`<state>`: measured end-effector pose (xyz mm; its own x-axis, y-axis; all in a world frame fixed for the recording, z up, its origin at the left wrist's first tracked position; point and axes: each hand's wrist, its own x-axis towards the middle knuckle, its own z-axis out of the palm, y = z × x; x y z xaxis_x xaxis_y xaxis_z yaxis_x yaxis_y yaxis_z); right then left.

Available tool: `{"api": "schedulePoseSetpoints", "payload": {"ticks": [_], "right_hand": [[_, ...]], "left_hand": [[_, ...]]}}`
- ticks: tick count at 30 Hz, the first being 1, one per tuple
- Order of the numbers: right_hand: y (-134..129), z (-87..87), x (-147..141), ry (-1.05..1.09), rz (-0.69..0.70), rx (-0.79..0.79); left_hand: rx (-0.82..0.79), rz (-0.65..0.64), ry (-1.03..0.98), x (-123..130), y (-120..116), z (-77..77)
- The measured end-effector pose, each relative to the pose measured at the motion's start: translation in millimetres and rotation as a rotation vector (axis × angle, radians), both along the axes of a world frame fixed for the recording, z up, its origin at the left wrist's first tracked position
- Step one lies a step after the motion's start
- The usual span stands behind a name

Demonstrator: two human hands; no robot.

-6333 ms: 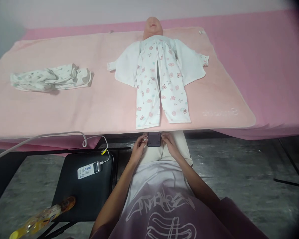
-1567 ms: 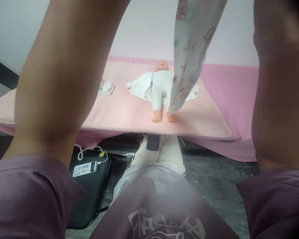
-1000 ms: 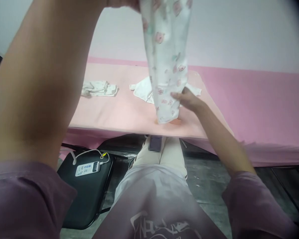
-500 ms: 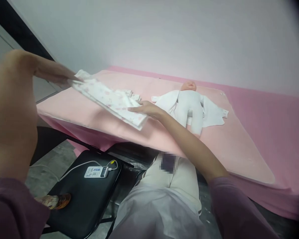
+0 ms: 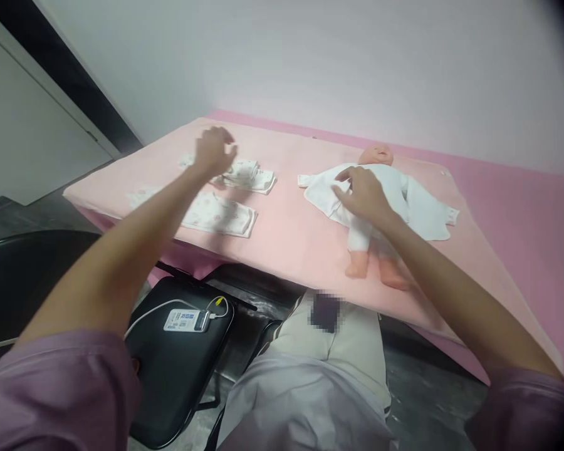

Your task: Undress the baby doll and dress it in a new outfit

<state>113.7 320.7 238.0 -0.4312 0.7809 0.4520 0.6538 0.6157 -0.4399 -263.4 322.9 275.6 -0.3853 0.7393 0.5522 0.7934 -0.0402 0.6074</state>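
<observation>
hovering empty, fingers loosely open: left hand (image 5: 211, 152) near the bundled clothes (image 5: 244, 175), right hand (image 5: 364, 195) over the doll (image 5: 373, 155) on the pink mat (image 5: 286, 228). a low fingertip could snag that white shirt (image 5: 427, 216), tugging it crooked. left arm (image 5: 136, 250) half-blocks 1 folded cloth (image 5: 228, 216); cabled gadget's (image 5: 183, 320) on the chair (image 5: 178, 369).

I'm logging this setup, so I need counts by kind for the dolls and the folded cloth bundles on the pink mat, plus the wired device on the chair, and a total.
Doll: 1
Folded bundles: 2, the near bundle and the far bundle
Wired device: 1
Total: 4
</observation>
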Motion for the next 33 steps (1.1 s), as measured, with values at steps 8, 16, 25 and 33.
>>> {"api": "schedulePoseSetpoints", "payload": {"ticks": [8,16,25,33], "right_hand": [[109,-3.8,84,-0.313,-0.224,-0.091],[166,8.4,44,-0.521,-0.154,-0.261],[179,-12.6,58,-0.315,-0.172,-0.179],[169,-8.4,143,0.232,-0.301,-0.142]], "left_hand": [[-0.335,-0.5,0.343,198,89,-62.7],[-0.312,-0.318,0.417,264,103,-111.1],[-0.371,-0.307,0.346,253,105,-102.4],[-0.388,-0.373,0.226,242,107,-107.8]]}}
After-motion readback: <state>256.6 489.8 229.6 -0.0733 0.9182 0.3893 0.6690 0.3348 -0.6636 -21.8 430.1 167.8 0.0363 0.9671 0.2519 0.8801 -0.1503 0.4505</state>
